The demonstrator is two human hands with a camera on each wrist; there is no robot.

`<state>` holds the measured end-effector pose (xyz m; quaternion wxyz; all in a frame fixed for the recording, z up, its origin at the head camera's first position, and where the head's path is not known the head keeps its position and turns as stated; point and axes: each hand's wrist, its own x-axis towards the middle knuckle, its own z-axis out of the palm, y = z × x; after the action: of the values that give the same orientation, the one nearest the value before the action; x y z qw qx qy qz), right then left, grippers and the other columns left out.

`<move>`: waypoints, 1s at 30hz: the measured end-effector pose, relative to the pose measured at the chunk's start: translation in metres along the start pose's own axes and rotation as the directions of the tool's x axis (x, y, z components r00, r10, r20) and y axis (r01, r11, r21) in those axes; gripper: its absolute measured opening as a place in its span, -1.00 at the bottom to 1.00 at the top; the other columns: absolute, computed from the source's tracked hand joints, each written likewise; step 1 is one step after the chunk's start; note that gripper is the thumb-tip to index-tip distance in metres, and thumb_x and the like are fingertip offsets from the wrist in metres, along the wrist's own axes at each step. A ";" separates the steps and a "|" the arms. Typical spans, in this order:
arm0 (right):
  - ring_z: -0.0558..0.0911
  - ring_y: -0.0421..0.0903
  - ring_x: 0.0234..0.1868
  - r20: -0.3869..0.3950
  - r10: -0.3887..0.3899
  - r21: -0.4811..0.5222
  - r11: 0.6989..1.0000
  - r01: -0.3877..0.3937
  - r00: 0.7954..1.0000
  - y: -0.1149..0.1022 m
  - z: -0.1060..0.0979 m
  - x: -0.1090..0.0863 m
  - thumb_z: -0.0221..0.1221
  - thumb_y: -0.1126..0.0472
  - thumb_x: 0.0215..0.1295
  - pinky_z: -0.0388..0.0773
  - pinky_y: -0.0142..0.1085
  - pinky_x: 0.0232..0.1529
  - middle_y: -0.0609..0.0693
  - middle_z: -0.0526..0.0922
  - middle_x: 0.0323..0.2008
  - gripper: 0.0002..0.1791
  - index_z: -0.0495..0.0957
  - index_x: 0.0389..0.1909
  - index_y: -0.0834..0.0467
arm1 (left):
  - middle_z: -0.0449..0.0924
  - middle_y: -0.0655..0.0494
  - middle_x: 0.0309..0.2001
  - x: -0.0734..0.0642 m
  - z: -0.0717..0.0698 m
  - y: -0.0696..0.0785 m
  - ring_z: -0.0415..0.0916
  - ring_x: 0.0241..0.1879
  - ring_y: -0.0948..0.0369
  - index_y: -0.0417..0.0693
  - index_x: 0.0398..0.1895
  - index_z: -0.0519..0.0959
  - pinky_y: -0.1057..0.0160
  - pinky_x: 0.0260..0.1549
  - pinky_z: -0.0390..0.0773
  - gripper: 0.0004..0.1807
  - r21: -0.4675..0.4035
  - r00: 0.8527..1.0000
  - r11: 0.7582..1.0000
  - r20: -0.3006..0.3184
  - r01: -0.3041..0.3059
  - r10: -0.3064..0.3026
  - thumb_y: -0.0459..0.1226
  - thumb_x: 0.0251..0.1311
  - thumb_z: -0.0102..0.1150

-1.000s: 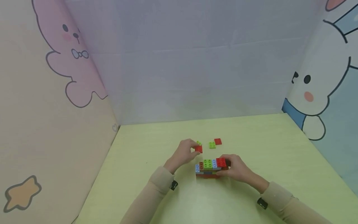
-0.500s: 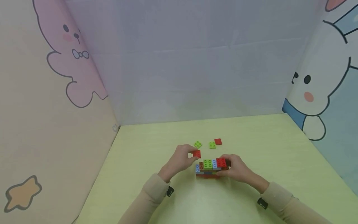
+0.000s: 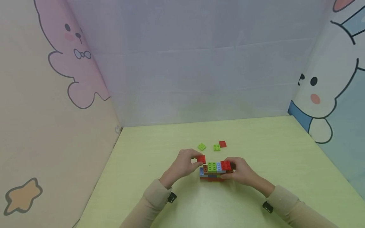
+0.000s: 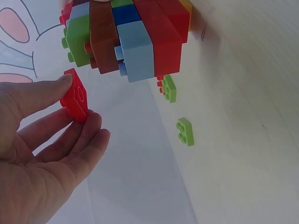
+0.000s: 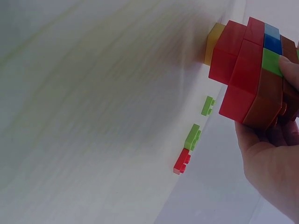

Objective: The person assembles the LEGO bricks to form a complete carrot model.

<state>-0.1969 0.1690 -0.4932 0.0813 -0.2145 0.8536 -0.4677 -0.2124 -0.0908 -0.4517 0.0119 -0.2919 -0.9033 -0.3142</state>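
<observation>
Between thumb and fingers my left hand point(image 3: 183, 162) pinches a flat red building brick point(image 4: 75, 97), its studs turned away in the left wrist view. This brick is just left of and above the built block of bricks point(image 3: 212, 167), apart from it in the left wrist view. Layers of red, brown, blue and green bricks make up that block, with green, light blue and red studs on top. My right hand point(image 3: 242, 171) grips the block by its right end, thumb on the near side. In the right wrist view a yellow brick point(image 5: 214, 44) shows at its bottom.
Behind the block, on the pale yellow-green table point(image 3: 142, 152), lie two green bricks: one point(image 3: 201, 147) turned cornerwise, the other point(image 3: 216, 148) straight. A red brick point(image 3: 222, 144) touches the straight one. A pale wall point(image 3: 199, 79) rises at the table's back edge.
My left hand has drawn the red brick back toward me, from beside the cornerwise green brick to the block's left end, and turned its studs up. The right hand and block have stayed in place.
</observation>
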 end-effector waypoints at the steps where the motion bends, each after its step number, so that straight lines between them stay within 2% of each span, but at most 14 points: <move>1: 0.55 -0.09 -0.21 0.001 0.002 -0.001 1.000 -0.002 1.000 0.000 0.000 0.000 0.48 0.19 -0.05 0.53 -0.29 -0.19 -0.10 0.62 -0.21 -0.61 0.59 -0.17 0.13 | 0.64 0.20 -0.16 0.000 0.000 0.001 0.53 -0.15 0.33 -0.09 -0.07 0.67 0.25 -0.14 0.52 -0.73 -0.004 1.000 1.000 0.002 0.005 -0.005 -0.27 0.15 0.32; 7: 0.55 -0.09 -0.23 0.008 -0.002 -0.001 1.000 0.002 1.000 0.001 0.000 -0.001 0.48 0.18 -0.04 0.53 -0.29 -0.20 -0.11 0.62 -0.24 -0.62 0.59 -0.19 0.13 | 0.64 0.23 -0.16 -0.001 0.000 0.008 0.53 -0.16 0.34 -0.08 -0.07 0.67 0.17 -0.14 0.53 -0.73 -0.034 1.000 0.999 0.008 -0.007 0.007 -0.26 0.14 0.33; 14: 0.55 -0.10 -0.23 0.008 -0.012 -0.008 1.000 0.012 1.000 0.002 -0.001 -0.001 0.47 0.16 -0.04 0.53 -0.30 -0.20 -0.12 0.62 -0.24 -0.63 0.58 -0.19 0.11 | 0.63 0.23 -0.13 -0.003 0.001 0.016 0.53 -0.15 0.37 -0.08 -0.03 0.66 0.29 -0.15 0.51 -0.70 -0.046 0.999 0.999 0.026 -0.019 0.020 -0.23 0.16 0.32; 21: 0.57 -0.11 -0.24 0.005 -0.040 0.015 0.999 0.040 0.999 0.004 -0.001 -0.001 0.47 0.17 -0.03 0.54 -0.30 -0.21 -0.12 0.62 -0.24 -0.63 0.59 -0.20 0.11 | 0.63 0.24 -0.13 -0.003 0.006 0.020 0.52 -0.16 0.39 -0.09 -0.02 0.66 0.24 -0.16 0.54 -0.68 -0.057 0.998 0.997 0.049 -0.046 0.049 -0.24 0.14 0.34; 30: 0.58 -0.13 -0.25 0.009 -0.061 0.025 0.998 0.061 0.998 0.004 -0.002 -0.001 0.48 0.16 -0.04 0.54 -0.30 -0.21 -0.13 0.62 -0.26 -0.63 0.58 -0.21 0.11 | 0.61 0.27 -0.23 -0.001 0.007 0.026 0.50 -0.24 0.42 -0.07 -0.12 0.69 0.43 -0.28 0.48 -0.75 -0.008 0.994 0.995 0.054 -0.095 0.095 -0.25 0.11 0.35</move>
<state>-0.1981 0.1727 -0.4961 0.0737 -0.2418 0.8404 -0.4794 -0.1965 -0.0709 -0.4424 0.0015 -0.3429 -0.8875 -0.3078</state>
